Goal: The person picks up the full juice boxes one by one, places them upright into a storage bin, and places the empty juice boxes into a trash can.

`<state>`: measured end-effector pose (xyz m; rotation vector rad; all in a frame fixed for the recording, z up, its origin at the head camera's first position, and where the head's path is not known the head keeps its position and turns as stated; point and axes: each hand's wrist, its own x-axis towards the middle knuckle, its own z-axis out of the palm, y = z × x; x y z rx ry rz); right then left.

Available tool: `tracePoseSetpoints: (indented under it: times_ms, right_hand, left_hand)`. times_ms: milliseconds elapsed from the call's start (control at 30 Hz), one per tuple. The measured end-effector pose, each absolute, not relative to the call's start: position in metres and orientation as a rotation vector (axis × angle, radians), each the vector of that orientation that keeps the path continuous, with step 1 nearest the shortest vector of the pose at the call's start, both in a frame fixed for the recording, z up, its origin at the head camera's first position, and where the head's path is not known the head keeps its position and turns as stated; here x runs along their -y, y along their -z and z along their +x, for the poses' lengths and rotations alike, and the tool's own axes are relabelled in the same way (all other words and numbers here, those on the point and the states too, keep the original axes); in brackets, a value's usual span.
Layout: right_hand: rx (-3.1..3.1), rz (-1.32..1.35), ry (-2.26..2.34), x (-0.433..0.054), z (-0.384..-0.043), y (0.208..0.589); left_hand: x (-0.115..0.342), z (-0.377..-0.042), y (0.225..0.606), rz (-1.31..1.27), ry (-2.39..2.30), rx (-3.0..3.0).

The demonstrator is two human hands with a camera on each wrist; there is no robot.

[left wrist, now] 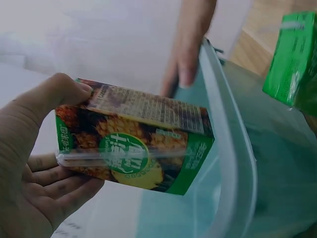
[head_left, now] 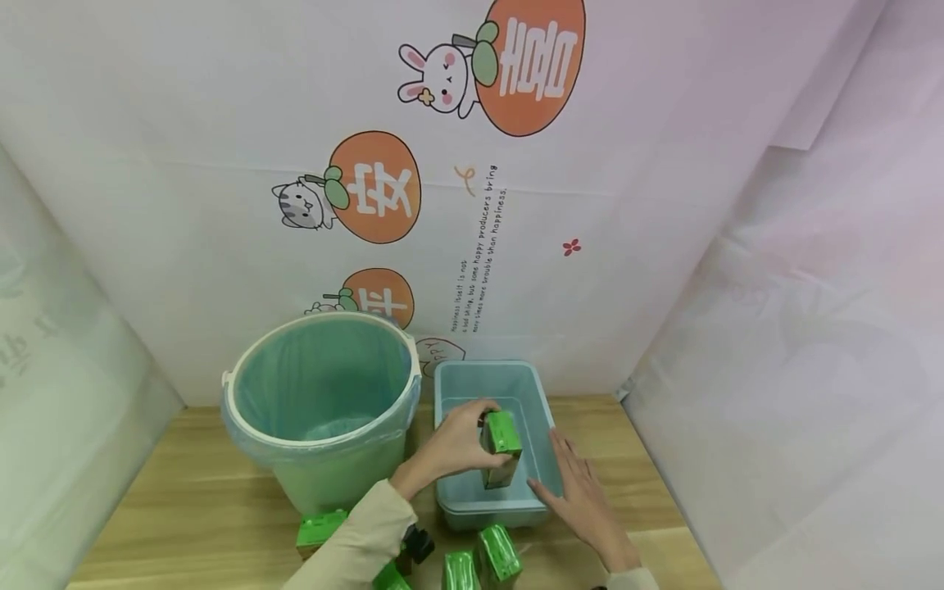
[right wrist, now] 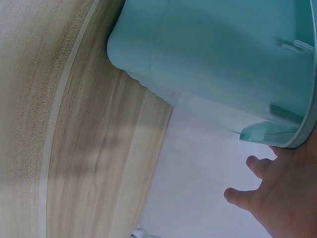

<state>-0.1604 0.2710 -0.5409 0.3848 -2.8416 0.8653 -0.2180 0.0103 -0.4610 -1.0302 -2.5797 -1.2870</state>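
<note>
My left hand [head_left: 459, 442] holds a green juice box [head_left: 504, 434] over the blue plastic bin [head_left: 457, 507]. In the left wrist view, thumb and fingers pinch one end of the juice box [left wrist: 133, 144], which shows pineapple pictures and a straw along its side. My right hand [head_left: 583, 496] rests at the bin's right rim with fingers spread. The right wrist view shows that hand [right wrist: 282, 188] beside the rim of the bin [right wrist: 213, 59].
A lined bucket [head_left: 324, 459] stands left of the bin on the wooden table [head_left: 184, 500]. Several green boxes sit in front, including one box [head_left: 500, 553] near the bin and another box [head_left: 319, 528] below the bucket. Printed cloth [head_left: 627, 164] hangs behind.
</note>
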Motion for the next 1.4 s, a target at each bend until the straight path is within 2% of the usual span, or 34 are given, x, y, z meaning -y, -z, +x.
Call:
tracePoseSetpoints:
  times_ms: [233,600,800,1400]
  right_hand:
    - [2.847,0.367,-0.878,-0.275,-0.160,0.539]
    - [2.882,0.344,-0.844,-0.274,-0.164,0.538]
    - [2.899,0.350,-0.863,-0.270,-0.164,0.540]
    - [2.899,0.325,-0.843,-0.267,-0.159,0.537]
  left_hand:
    - [-0.054,-0.253,0.493,-1.076,1.242,2.729]
    - [-0.099,-0.257,0.529,-1.039,1.196,2.985]
    - [-0.102,-0.254,0.534,-0.985,1.228,3.044]
    - [-0.073,-0.247,0.528,-1.118,1.124,2.958]
